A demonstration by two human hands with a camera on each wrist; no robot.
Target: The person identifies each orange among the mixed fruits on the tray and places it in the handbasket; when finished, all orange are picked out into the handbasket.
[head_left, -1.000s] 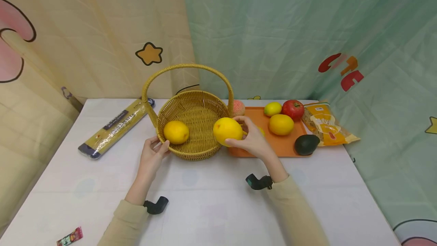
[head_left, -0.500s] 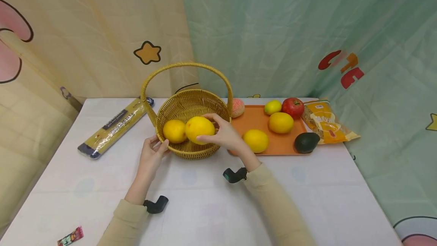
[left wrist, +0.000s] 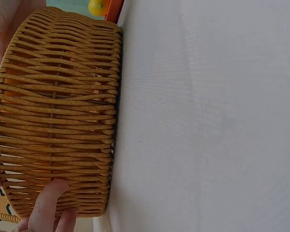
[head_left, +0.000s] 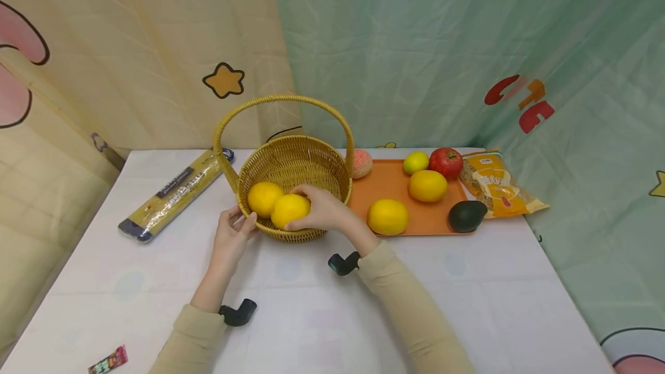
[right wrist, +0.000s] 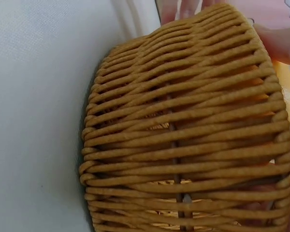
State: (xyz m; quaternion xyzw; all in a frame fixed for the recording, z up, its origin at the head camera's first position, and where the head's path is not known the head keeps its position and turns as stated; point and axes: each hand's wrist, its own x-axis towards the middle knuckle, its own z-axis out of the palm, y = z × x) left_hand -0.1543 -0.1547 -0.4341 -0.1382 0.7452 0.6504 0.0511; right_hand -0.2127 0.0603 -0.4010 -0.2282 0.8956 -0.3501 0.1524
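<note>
A round woven wicker basket [head_left: 306, 157] with a tall arched handle stands on the white table. My left hand [head_left: 234, 241] grips its near left rim, thumb on top; in the left wrist view the fingers [left wrist: 46, 205] press against the woven outside wall. Inside the basket, my right hand [head_left: 322, 211] holds a large yellow lemon [head_left: 288, 211] low at the near side, with the thumb on its near side and fingers across the back. Another yellow lemon [head_left: 264, 198] lies right beside it on the left. Wicker covers most of the right wrist view, hiding much of that hand.
Right of the basket, an orange tray [head_left: 381, 180] bears several fruits, including a red apple [head_left: 445, 163] and a dark avocado [head_left: 466, 216]. A pinkish round fruit [head_left: 362, 164] sits between. A snack bag [head_left: 496, 186], a pasta pack [head_left: 176, 195] and a small wrapper [head_left: 108, 360] lie around.
My right hand has carried the lemon leftward from above the basket's right rim and lowered it inside, next to the other lemon. My left hand has stayed on the rim.
</note>
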